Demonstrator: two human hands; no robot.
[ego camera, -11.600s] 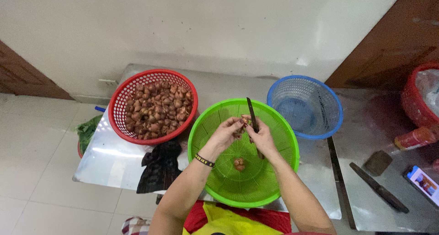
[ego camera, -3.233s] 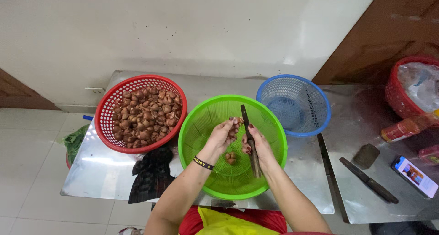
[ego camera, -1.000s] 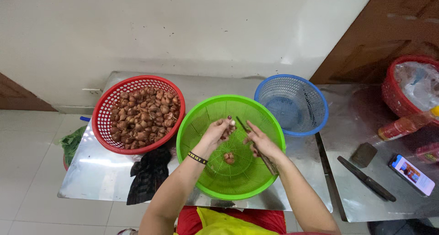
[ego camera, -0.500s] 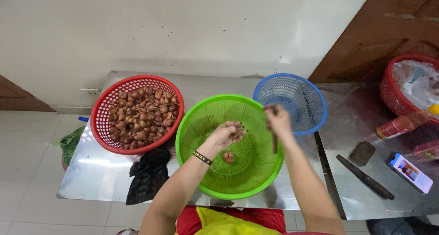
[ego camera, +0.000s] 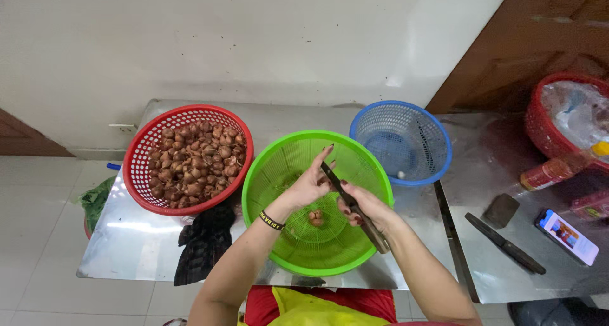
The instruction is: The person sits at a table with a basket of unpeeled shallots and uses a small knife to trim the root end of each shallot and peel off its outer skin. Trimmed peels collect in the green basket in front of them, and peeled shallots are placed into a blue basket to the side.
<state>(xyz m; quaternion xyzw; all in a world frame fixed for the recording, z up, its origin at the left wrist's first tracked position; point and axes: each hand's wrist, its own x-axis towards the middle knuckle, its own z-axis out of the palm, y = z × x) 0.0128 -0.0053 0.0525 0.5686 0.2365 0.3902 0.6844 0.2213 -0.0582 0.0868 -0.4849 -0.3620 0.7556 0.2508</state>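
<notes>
Both my hands hover over a green plastic basket (ego camera: pixel 266 173). My right hand (ego camera: pixel 365 206) grips a dark-bladed knife (ego camera: pixel 339 189), whose tip points up and left toward my left hand. My left hand (ego camera: pixel 309 185), with a black wristband, has its index finger raised and the other fingers loosely curled beside the blade; I cannot see whether it holds anything. A few brown shallot pieces (ego camera: pixel 315 218) lie on the green basket's bottom. To the left, a red basket (ego camera: pixel 136 164) is filled with unpeeled shallots (ego camera: pixel 193 164). A blue basket (ego camera: pixel 438 142) to the right holds one small white peeled piece (ego camera: pixel 401 173).
The baskets stand on a metal table (ego camera: pixel 127 243) with a dark cloth (ego camera: pixel 203 243) at its front. A second metal table (ego camera: pixel 482 262) on the right carries a black knife (ego camera: pixel 504 243), a dark block (ego camera: pixel 501 210), a phone (ego camera: pixel 566 236), a red bottle (ego camera: pixel 549 172) and a red basket (ego camera: pixel 539 126).
My right hand reached out to the blue basket half a second ago and has come back over the green basket with the knife. My left hand stayed there and has lifted its index finger.
</notes>
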